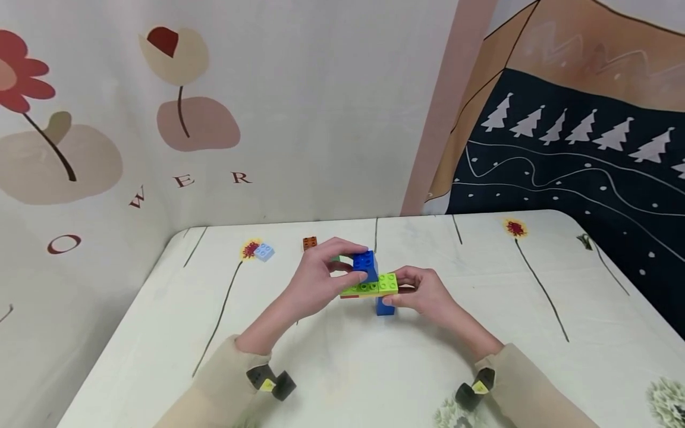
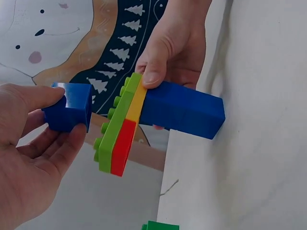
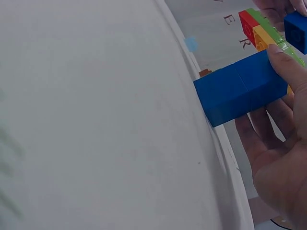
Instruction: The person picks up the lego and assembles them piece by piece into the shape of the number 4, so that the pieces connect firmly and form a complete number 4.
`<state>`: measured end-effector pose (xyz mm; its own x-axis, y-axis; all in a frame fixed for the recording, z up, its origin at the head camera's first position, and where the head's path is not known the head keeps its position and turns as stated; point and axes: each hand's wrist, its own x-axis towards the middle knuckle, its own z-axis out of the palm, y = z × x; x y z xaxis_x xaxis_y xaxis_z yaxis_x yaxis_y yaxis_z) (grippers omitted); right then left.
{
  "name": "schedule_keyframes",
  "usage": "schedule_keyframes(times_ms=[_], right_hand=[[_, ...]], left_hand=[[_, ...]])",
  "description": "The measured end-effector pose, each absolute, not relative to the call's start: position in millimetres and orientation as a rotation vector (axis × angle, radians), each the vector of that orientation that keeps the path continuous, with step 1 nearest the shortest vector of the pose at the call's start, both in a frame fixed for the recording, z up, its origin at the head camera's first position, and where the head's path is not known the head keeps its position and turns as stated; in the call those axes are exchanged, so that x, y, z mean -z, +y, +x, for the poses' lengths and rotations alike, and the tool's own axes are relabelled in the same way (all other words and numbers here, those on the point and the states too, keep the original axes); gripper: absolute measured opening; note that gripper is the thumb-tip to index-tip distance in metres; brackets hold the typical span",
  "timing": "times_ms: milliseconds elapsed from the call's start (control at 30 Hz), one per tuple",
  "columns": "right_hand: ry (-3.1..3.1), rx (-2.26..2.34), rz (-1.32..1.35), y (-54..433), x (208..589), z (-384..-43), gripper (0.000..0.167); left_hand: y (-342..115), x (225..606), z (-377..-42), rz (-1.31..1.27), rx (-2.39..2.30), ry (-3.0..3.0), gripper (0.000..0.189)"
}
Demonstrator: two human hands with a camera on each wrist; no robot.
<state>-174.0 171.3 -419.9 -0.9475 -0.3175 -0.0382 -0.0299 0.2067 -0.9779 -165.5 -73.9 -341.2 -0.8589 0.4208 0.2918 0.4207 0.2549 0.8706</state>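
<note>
My left hand (image 1: 316, 279) pinches a blue brick (image 1: 365, 263) between thumb and fingers. In the left wrist view a gap separates that brick from the studs of the lime green bricks (image 2: 115, 124). Beneath the lime layer sit a yellow brick (image 2: 136, 106) and a red brick (image 2: 123, 148), side by side. Under the yellow one is a column of two stacked blue bricks (image 3: 240, 88), its lower end close to the table. My right hand (image 1: 430, 292) grips this structure near the top of the column, thumb on one side and fingers on the other.
On the white flower-print tablecloth (image 1: 342, 368), a light blue brick (image 1: 264, 252) lies at the back left. An orange-brown brick (image 1: 310, 242) stands farther back, and a green brick (image 2: 163, 225) is partly hidden behind my left hand. A printed curtain (image 1: 321, 119) hangs behind the table.
</note>
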Motion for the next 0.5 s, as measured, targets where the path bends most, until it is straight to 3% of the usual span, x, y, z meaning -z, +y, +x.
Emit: schedule_keyframes(times_ms=[500], right_hand=[[2.233, 1.845, -0.370, 171.2, 423.2, -174.0, 0.035]], left_hand=[[-56.5, 348.6, -167.2, 0.883, -1.683, 2.452, 0.037]])
